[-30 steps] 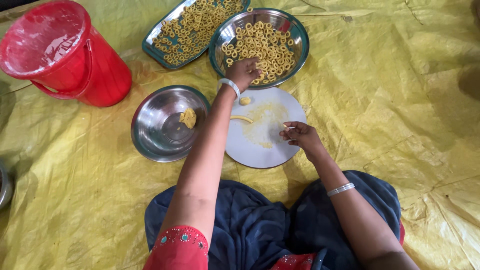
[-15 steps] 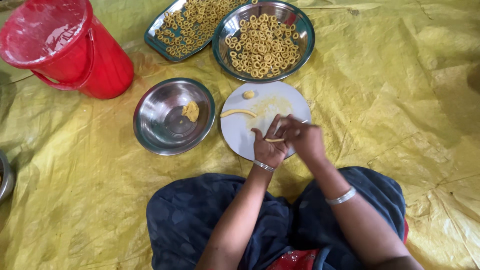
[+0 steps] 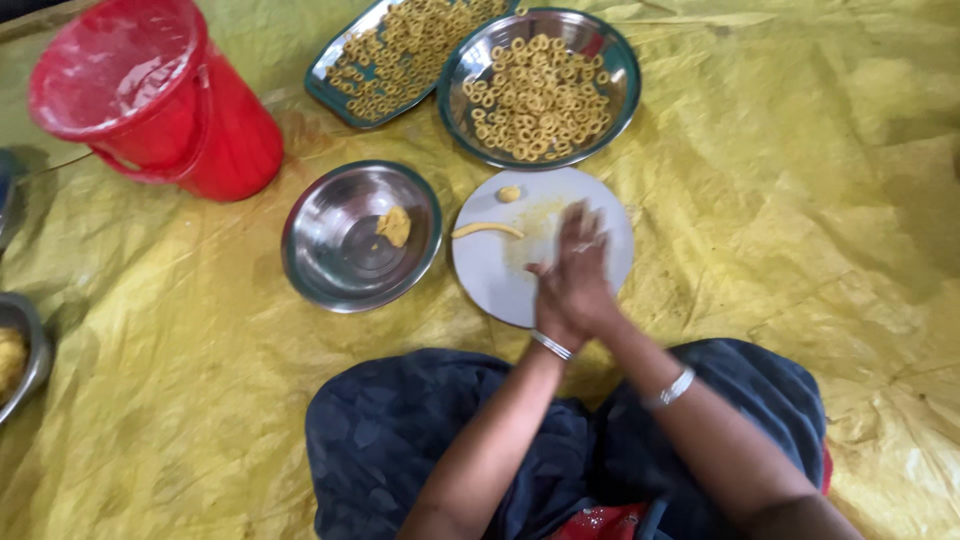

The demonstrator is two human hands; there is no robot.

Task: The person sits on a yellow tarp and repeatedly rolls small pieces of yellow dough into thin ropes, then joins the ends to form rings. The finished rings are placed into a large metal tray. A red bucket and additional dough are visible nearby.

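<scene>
— Looking down, what are the hands doing?

— Both are pressed together, palm against palm, over the near right part of a round white plate [image 3: 490,275]. The left hand [image 3: 556,310] lies underneath and the right hand [image 3: 582,262] on top, fingers stretched out and blurred. Whether any dough sits between the palms I cannot tell; it is hidden.

— What is on the plate itself?

— A thin rolled strip of yellow dough [image 3: 487,230] lies on its left half, and a small dough ball [image 3: 509,193] sits near its far edge. A yellowish smear marks the middle of the plate.

— And around it?

— Just left of the plate stands a steel bowl [image 3: 330,270] with a small lump of dough [image 3: 394,226] inside. Beyond the plate, touching or nearly touching its far edge, is a round steel dish [image 3: 622,95] full of little dough rings [image 3: 540,95]. Left of that dish lies a rectangular tray [image 3: 322,82] with more rings, partly tucked under the dish's rim. A red bucket [image 3: 230,140] lined with clear plastic stands at the far left. Another steel bowl [image 3: 35,345] shows at the left edge, with something yellow in it.

— What does it all rest on?

— A crinkled yellow sheet [image 3: 780,220] spread on the floor. The person sits at its near edge in dark blue clothing, a bangle on each wrist.
</scene>
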